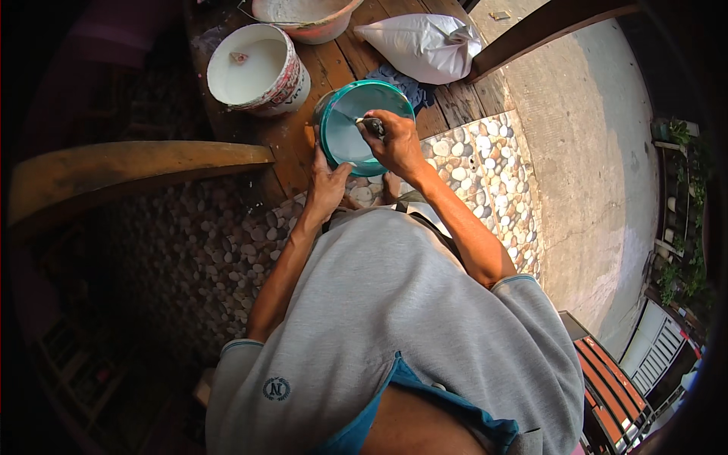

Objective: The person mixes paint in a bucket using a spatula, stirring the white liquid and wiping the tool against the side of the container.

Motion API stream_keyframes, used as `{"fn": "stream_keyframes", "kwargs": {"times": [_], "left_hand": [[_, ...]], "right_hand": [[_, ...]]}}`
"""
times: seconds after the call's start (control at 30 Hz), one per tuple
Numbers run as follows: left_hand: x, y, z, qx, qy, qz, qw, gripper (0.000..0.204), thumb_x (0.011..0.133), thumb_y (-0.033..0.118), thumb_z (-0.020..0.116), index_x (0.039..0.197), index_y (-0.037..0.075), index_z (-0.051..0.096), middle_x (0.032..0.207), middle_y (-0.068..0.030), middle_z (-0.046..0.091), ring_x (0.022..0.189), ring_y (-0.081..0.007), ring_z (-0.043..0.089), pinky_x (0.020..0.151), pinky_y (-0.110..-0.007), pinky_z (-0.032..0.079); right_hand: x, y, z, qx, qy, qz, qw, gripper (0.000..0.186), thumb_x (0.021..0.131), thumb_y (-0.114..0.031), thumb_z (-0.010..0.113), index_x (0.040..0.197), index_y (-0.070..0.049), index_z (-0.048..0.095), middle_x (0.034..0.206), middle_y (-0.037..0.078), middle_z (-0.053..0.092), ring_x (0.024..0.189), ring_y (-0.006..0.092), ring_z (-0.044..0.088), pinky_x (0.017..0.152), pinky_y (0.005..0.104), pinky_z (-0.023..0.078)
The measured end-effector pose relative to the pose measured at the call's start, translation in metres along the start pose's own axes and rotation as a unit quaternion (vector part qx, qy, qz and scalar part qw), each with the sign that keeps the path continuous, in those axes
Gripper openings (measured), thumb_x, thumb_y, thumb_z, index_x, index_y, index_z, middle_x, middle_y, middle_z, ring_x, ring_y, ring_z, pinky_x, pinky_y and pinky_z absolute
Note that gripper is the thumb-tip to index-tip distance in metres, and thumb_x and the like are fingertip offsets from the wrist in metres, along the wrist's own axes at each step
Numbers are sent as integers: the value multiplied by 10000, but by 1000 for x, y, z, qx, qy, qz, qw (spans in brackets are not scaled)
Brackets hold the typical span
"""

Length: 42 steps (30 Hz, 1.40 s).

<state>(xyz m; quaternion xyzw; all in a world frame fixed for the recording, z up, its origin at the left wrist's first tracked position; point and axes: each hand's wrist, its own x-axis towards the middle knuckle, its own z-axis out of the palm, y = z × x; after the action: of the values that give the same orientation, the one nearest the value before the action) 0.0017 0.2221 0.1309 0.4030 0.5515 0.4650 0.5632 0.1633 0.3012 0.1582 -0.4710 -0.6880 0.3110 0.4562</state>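
A round teal bucket (379, 94) stands at the near edge of the wooden table, with whitish, watery-looking contents. My left hand (328, 186) grips its near left side, thumb at the rim and fingers around the outer wall. Over the bucket's mouth, my right hand (400, 145) is closed around the dark handle of a tool (371, 126). The tool points down into the bucket; its lower end is too small and hidden to name its kind.
On the wooden table (334, 68) sit a white bucket (294, 89) of white liquid, an orange basin (330, 29) and a tied white sack (417, 47) beside a dark blue cloth (402, 82). Curved wooden beams (144, 167) flank the table. Pebbled floor (485, 174) lies below.
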Motion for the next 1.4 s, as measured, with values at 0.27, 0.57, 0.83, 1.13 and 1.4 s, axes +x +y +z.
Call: {"fn": "stream_keyframes", "kwargs": {"times": [0.27, 0.57, 0.83, 1.13, 1.4], "left_hand": [[-8, 37, 7, -95, 30, -119, 988, 664, 887, -27, 492, 1475, 86, 206, 1292, -97, 479, 1107, -170, 542, 926, -310, 492], [-5, 30, 6, -32, 24, -69, 997, 640, 864, -19, 514, 1447, 67, 264, 1281, -90, 486, 1115, -166, 523, 941, -307, 457], [-10, 27, 13, -60, 43, -85, 994, 688, 879, -9, 498, 1480, 102, 182, 1307, -126, 473, 1118, -219, 558, 866, -382, 537], [-11, 31, 22, -99, 74, -67, 990, 702, 857, -51, 487, 1475, 67, 174, 1217, -146, 524, 996, -198, 604, 735, -298, 601], [-6, 24, 9, -83, 48, -108, 990, 754, 860, -59, 485, 1504, 76, 117, 1283, -141, 493, 1088, -197, 561, 879, -297, 533]], "right_hand": [[6, -5, -11, -11, -61, 10, 998, 208, 825, -129, 697, 962, 19, 644, 869, 199, 674, 727, 341, 678, 628, 384, 532], [-8, -11, -9, -51, -192, -40, 979, 224, 798, -117, 705, 974, 11, 653, 865, 192, 668, 741, 370, 660, 650, 411, 525], [8, 1, -23, -156, -88, -55, 982, 253, 843, -207, 685, 1003, -14, 650, 888, 175, 678, 716, 337, 673, 613, 387, 530], [-18, -12, -15, -45, -71, 167, 982, 222, 833, -190, 684, 852, 30, 670, 579, 178, 598, 491, 248, 594, 502, 358, 458], [14, -11, -16, 112, -70, 216, 967, 199, 878, -175, 691, 918, 20, 685, 659, 38, 646, 570, 86, 576, 540, 234, 470]]}}
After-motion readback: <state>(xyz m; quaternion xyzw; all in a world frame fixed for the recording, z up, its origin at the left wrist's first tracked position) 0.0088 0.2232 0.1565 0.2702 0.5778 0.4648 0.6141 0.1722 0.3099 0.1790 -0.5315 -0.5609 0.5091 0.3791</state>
